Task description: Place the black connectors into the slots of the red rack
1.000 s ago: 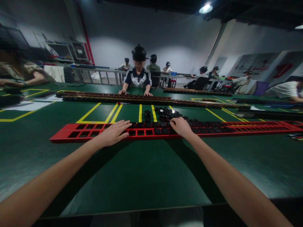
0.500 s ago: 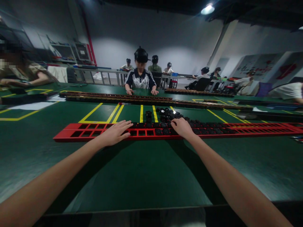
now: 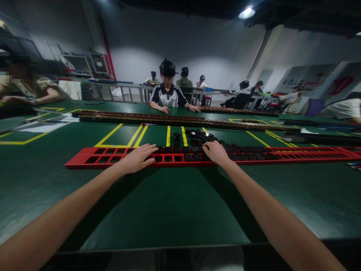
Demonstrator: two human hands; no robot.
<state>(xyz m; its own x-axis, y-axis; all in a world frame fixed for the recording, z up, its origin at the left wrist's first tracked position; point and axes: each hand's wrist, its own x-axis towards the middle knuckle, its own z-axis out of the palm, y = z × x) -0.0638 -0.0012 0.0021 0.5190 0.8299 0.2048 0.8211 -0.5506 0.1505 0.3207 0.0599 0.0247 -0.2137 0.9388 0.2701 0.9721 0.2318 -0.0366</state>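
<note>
A long red slotted strip point(image 3: 81, 160) lies across the green table, with two rows of rectangular openings. Black socket modules point(image 3: 196, 156) fill openings in its middle; those toward the left end are unfilled. My left hand point(image 3: 137, 158) rests over the strip left of the modules, palm down, fingers stretched out, holding nothing. Farther right, my right hand point(image 3: 216, 152) is over the filled part, its fingers curled together at the back row. Whatever is under those fingertips is hidden. Just behind the strip is a loose heap of black modules point(image 3: 197, 135), with one module point(image 3: 176, 138) apart to its left.
Long dark strips point(image 3: 141, 116) lie across the table behind the heap. Yellow tape lines point(image 3: 168, 136) mark the green surface. Opposite sits a co-worker point(image 3: 169, 96) with both hands on the table. White paper point(image 3: 42, 126) lies at left. The table's near edge point(image 3: 158, 249) runs below my forearms.
My hands stay almost in place on the red strip. The co-worker opposite has shifted both hands rightward. At the far left, a dark strip over the paper has moved.
</note>
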